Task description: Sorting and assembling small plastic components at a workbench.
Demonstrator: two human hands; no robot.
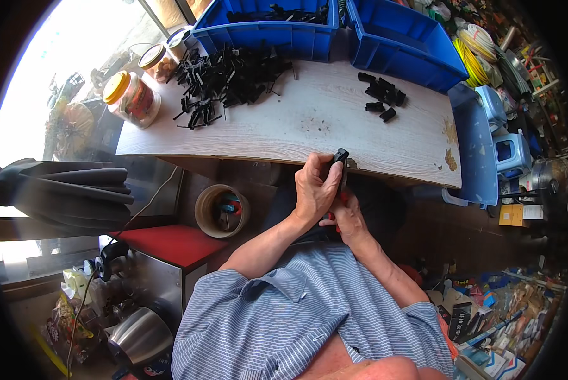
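Note:
Just off the table's front edge, my left hand [315,185] is closed around a small black plastic part [341,155], its thumb pressed along the side. The part's top end sticks up past the fingers. Right below it, my right hand [352,220] grips a red-handled hand tool that looks like pliers [344,197]; its jaws are mostly hidden by the left hand. A big heap of thin black plastic pieces [227,79] lies on the table's left side. Several short black parts [385,92] form a small group at the right.
On the white table [303,142], a blue bin [268,39] with black pieces and another blue bin [410,60] stand at the back. Lidded jars [135,101] line the left. A round bucket [222,212] with tools sits below. Clutter fills the right side.

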